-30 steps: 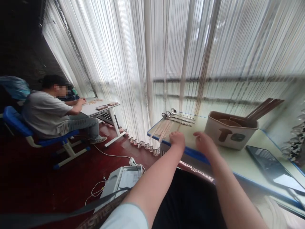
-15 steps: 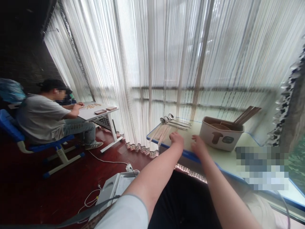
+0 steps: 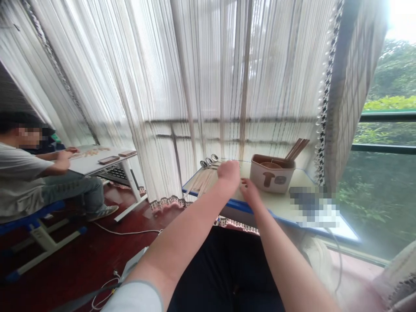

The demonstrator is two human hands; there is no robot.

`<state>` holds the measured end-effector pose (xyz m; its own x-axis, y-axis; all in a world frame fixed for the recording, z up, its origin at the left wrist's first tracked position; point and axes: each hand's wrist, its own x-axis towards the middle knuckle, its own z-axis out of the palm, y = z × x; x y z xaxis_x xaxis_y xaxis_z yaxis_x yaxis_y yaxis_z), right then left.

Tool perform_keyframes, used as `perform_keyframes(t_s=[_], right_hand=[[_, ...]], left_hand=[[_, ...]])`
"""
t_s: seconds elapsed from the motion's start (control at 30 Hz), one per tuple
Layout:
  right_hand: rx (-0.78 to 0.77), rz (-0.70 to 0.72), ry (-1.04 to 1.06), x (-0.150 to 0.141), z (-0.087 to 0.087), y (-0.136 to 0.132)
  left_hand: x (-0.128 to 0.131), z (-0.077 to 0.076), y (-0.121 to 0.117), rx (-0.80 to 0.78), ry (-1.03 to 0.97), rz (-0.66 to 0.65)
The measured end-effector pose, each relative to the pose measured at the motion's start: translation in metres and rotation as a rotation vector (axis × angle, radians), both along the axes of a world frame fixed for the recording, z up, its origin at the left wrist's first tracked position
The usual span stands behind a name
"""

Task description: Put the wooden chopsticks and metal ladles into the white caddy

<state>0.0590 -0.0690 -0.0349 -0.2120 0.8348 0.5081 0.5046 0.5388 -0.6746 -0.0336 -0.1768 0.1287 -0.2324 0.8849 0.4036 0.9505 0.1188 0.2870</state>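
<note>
Pale wooden chopsticks point(image 3: 200, 180) lie in a loose row left of the storage bin point(image 3: 279, 184), a slotted ladle point(image 3: 203, 164) and two other metal ladles point(image 3: 211, 160) just behind them, bowls away from the bin, handles partly covered by the left hand point(image 3: 229, 174). Left grip: knuckles up, fingers folded into a loose fist; palm hidden, so can't make out if it has a stick, a handle or nothing. Right hand point(image 3: 250, 190) just left of the bin, low near its wall; contact unclear. Right grip: about half spread, fingers bent toward the other hand, no object visible in it. Bin upright, white outside, brown inside, mushroom decal point(image 3: 268, 179) on front; darker sticks point(image 3: 297, 149) lean out of its right side. Step in hand, my read: handling utensils between chopsticks and bin. From this pose, any move calls for clearing the ladle handles and the bin's near wall. Surface point(image 3: 276, 203) under everything is pale with blue edging; pixelated dark item point(image 3: 305, 200) right of bin. Striped sheer curtain point(image 3: 211, 78) behind bin. Far left of bin, seated co-worker point(image 3: 19, 169), hands over small pieces point(image 3: 91, 152) on a white desk point(image 3: 81, 167).
</note>
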Motion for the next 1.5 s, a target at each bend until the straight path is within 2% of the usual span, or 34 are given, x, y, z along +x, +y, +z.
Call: perform_keyframes(t_s=[0.1,0.23,0.33,0.5,0.63,0.73,0.83,0.97,1.1,1.27,1.37,1.5], right_hand=[[0.027,0.051,0.022,-0.001,0.004,-0.004],[0.051,0.12,0.032,-0.002,0.009,-0.008],[0.008,0.136,0.063,-0.001,0.01,-0.009],[-0.09,0.1,0.116,0.002,0.013,-0.011],[-0.134,0.079,0.12,0.002,0.021,-0.021],[-0.136,0.046,0.122,0.006,0.033,-0.031],[-0.102,0.001,0.132,0.019,0.054,-0.032],[-0.115,0.043,0.094,0.054,0.098,-0.012],[-0.233,0.096,0.014,0.101,0.151,0.013],[-0.347,0.156,-0.251,0.143,0.206,0.028],[-0.326,0.11,-0.357,0.151,0.225,0.038],[-0.262,0.043,-0.375,0.148,0.232,0.061]], left_hand=[[-0.003,0.014,-0.011,0.07,0.089,-0.101],[-0.012,0.021,-0.01,0.152,-0.007,-0.241],[-0.018,0.018,0.001,0.25,-0.201,-0.311],[-0.018,0.003,0.019,0.345,-0.573,-0.473],[-0.011,-0.003,0.028,0.431,-0.666,-0.512],[-0.002,0.006,0.038,0.488,-0.688,-0.495],[0.011,0.026,0.053,0.546,-0.741,-0.544],[0.034,0.051,0.082,0.591,-0.841,-0.64],[0.057,0.061,0.122,0.573,-1.074,-0.731],[0.074,0.067,0.155,0.58,-1.334,-0.841],[0.08,0.07,0.164,0.657,-1.377,-0.818],[0.085,0.068,0.176,0.736,-1.328,-0.815]])
